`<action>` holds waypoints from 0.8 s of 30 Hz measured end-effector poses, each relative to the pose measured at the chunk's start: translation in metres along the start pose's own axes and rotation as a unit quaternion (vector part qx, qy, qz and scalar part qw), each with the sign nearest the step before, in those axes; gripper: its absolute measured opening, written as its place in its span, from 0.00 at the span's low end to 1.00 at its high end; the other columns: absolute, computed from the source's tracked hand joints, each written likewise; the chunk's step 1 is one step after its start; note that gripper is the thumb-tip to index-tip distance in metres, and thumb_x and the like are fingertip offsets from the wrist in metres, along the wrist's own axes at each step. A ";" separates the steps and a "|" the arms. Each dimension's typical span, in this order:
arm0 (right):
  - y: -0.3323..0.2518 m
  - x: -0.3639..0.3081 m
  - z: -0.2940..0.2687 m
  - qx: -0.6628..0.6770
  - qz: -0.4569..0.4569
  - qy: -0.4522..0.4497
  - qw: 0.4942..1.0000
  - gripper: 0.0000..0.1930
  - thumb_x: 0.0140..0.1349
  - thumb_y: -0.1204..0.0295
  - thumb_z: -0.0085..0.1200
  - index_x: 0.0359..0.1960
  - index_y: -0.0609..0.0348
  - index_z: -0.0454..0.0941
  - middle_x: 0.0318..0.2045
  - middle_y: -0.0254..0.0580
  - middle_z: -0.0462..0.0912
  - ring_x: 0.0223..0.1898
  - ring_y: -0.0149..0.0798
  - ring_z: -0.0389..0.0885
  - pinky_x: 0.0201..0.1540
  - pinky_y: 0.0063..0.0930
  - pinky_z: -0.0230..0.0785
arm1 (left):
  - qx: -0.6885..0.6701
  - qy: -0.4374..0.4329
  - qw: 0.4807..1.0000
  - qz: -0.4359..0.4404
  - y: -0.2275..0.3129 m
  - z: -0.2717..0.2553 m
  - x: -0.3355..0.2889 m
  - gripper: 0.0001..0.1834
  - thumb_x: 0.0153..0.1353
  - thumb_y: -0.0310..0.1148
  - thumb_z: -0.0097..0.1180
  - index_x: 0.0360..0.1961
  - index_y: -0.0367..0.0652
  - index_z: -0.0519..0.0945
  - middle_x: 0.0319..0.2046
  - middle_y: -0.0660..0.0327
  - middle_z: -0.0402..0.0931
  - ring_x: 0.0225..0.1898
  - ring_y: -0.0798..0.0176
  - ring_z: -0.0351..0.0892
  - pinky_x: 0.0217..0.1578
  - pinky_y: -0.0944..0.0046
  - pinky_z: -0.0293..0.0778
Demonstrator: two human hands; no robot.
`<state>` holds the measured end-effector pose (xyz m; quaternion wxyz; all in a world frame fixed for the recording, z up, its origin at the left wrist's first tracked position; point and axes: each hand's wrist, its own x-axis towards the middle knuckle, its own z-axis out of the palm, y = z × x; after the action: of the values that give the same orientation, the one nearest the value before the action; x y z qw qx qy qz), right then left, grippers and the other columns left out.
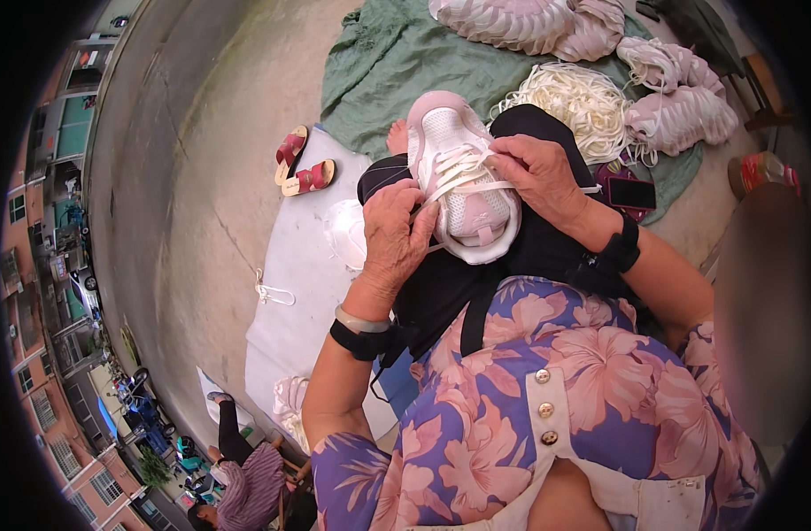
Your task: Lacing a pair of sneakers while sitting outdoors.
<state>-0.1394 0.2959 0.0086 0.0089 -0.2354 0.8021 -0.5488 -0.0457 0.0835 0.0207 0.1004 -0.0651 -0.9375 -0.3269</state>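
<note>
A pink and white sneaker (pixel 485 215) rests on my lap between my knees, its toe pointing away from me. White shoelace (pixel 459 166) crosses its front in loose rows, and one strand runs sideways over the tongue. At the shoe's left edge my left hand (pixel 393 232) is closed, thumb and fingers pinching the lace. My right hand (pixel 542 181) pinches the lace at the right edge, with a lace tip sticking out past the wrist side. The exact grip of the left fingertips is partly hidden.
Ahead, a green cloth (pixel 370 84) bears a heap of white laces (pixel 569 106) and bundled pink-white shoes (pixel 684 119). A phone (pixel 631 193) lies at right, near a jar (pixel 764 173). Red sandals (pixel 308 177) lie left. Another person (pixel 251 487) sits behind at lower left.
</note>
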 end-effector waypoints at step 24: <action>0.005 0.019 -0.006 0.115 0.220 -0.139 0.959 0.07 0.54 0.70 0.56 0.30 0.61 0.75 0.22 0.30 0.74 0.24 0.21 0.69 0.27 0.17 0.63 | 0.105 -0.033 0.994 0.007 0.028 -0.060 -0.001 0.05 0.57 0.24 0.51 0.29 0.40 0.67 0.22 0.51 0.69 0.25 0.43 0.71 0.24 0.54 0.67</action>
<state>-0.1596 0.2952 0.0113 0.2676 -0.1249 0.7565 -0.5835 -0.0307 0.0674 0.0829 0.0777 -0.0721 -0.9689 -0.2235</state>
